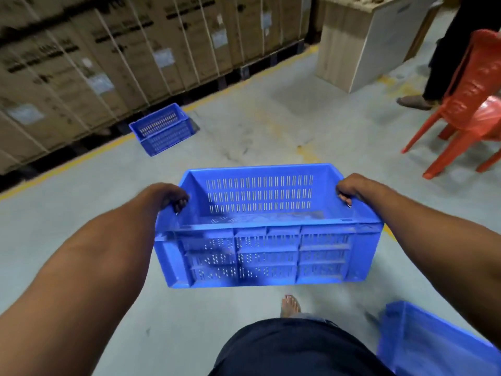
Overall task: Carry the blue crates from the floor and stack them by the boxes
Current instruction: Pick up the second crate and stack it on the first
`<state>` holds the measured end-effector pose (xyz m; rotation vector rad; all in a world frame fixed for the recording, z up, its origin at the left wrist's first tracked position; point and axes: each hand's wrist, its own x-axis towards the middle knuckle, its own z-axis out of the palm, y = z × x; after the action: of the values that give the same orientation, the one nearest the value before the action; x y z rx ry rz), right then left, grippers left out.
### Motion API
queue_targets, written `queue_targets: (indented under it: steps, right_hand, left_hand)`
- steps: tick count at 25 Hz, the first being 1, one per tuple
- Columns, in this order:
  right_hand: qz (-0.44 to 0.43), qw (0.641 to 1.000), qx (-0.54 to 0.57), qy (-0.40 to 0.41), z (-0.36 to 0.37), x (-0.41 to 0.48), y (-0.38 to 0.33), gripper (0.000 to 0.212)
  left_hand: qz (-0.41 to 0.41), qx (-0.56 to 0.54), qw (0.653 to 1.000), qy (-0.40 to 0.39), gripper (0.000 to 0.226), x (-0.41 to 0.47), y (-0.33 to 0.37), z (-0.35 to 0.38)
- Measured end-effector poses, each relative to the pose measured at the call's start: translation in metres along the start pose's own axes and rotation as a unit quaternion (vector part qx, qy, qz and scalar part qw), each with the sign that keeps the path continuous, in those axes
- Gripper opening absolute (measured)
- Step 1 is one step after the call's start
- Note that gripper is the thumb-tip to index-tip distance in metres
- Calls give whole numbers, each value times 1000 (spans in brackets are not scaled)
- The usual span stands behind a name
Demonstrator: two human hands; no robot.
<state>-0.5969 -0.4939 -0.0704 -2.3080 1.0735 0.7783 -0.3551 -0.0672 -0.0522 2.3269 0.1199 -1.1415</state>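
Observation:
I hold an empty blue slotted crate [267,251] in the air in front of me, above the grey floor. My left hand [170,198] grips its left rim and my right hand [349,189] grips its right rim. A second blue crate [162,130] stands on the floor further ahead to the left, close to the strapped cardboard boxes [81,66]. Part of a third blue crate [433,346] lies on the floor at the bottom right, beside my leg.
A yellow floor line [89,156] runs along the front of the boxes. Red plastic chairs [471,104] stand at the right, with another person's leg and foot [414,102] behind them. A pale wooden cabinet [355,42] stands at the back right.

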Motion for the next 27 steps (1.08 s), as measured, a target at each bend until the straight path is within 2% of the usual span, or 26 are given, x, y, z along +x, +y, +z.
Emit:
queue_targets:
  steps: [2,3,6,9,12,14,16,19,21,25,27]
  right_hand:
    - [-1,989,89,122,-20,11,-38,25]
    - [-20,973,149,178,-28,20,-56,25]
    - [-96,924,213,301,-47,44,-114,42]
    - [-142,891,215,373,-64,75,-178,44]
    - [-158,877,212,401,-75,106,-239,43]
    - [-172,872,217,405,-82,134,-288,43]
    - [-184,875,220,390,-92,162,-338,43]
    - [-201,894,200,347,-118,201,-418,50]
    - [-202,910,186,310,-136,226,-464,53]
    - [-150,944,208,206,-173,278,-547,41]
    - [-133,945,273,124,-186,317,-590,27]
  left_hand:
    - [38,-73,991,106,38,20,2,-17]
    - [53,-104,978,172,34,25,2,-22]
    - [88,-145,919,356,30,34,3,-37]
    - [146,-214,865,430,32,52,8,-65]
    - [155,-251,835,465,28,83,8,-104]
    - [160,-269,822,476,26,115,12,-138]
    - [155,-277,829,461,25,150,19,-179]
    - [117,-254,864,419,24,206,28,-257]
    - [108,-241,894,362,17,233,37,-305]
    - [80,-235,929,274,23,291,54,-390]
    - [57,-251,933,251,21,326,59,-424]
